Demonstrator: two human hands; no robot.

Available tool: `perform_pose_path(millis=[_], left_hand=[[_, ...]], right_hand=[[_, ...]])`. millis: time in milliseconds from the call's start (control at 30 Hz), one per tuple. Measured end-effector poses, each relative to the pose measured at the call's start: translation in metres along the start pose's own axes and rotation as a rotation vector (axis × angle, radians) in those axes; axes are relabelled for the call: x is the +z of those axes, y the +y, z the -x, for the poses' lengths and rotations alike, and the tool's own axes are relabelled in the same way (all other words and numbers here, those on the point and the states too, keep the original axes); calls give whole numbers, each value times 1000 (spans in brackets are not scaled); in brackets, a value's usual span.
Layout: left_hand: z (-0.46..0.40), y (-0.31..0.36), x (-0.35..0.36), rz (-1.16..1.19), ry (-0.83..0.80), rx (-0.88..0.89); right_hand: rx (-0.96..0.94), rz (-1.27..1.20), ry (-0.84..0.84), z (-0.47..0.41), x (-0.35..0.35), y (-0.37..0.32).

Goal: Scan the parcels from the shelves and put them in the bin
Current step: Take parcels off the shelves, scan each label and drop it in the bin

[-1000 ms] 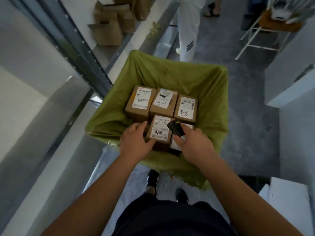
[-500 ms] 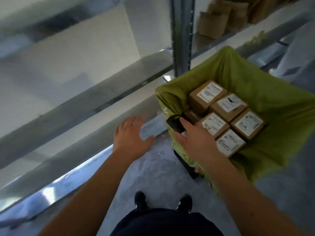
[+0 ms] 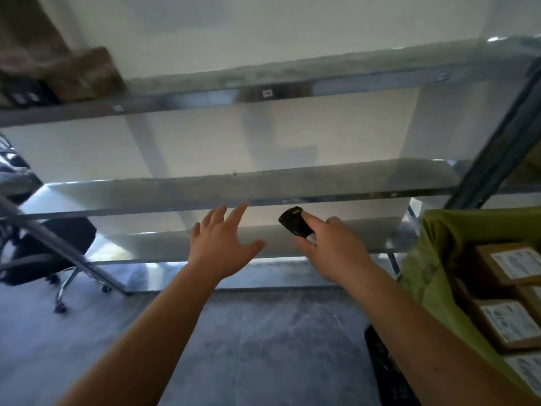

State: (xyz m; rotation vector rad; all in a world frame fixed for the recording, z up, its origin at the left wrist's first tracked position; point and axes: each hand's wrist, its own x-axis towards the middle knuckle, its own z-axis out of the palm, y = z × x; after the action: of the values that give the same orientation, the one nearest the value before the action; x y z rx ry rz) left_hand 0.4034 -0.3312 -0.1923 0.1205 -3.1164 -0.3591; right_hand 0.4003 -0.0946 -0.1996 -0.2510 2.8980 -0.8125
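My left hand (image 3: 221, 247) is spread, holding nothing; my right hand (image 3: 330, 250) pinches the black scanner (image 3: 294, 221). At my right, the green-lined bin (image 3: 433, 259) holds labelled parcels (image 3: 508, 322); blurred boxes (image 3: 85, 74) sit on the upper shelf (image 3: 263, 92).

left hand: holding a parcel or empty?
Empty. The left hand is open with fingers spread, in front of the shelf; the right hand grips the scanner.

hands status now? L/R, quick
Left hand: open, fingers spread, holding nothing.
Right hand: grips the scanner.
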Motion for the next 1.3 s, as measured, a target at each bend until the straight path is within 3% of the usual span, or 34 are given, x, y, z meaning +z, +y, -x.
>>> perform_pose_path(millis=[300, 567, 967, 1300], left_hand=[[29, -151, -101, 4, 120, -40], [56, -243, -173, 43, 221, -79], [33, -314, -213, 102, 286, -116], [-83, -340, -254, 26, 355, -114]], right_hand=[[-205, -125, 60, -22, 23, -172], [-301, -124, 108, -23, 41, -275], [-420, -30, 109, -71, 56, -361], [-544, -80, 124, -188, 53, -413]])
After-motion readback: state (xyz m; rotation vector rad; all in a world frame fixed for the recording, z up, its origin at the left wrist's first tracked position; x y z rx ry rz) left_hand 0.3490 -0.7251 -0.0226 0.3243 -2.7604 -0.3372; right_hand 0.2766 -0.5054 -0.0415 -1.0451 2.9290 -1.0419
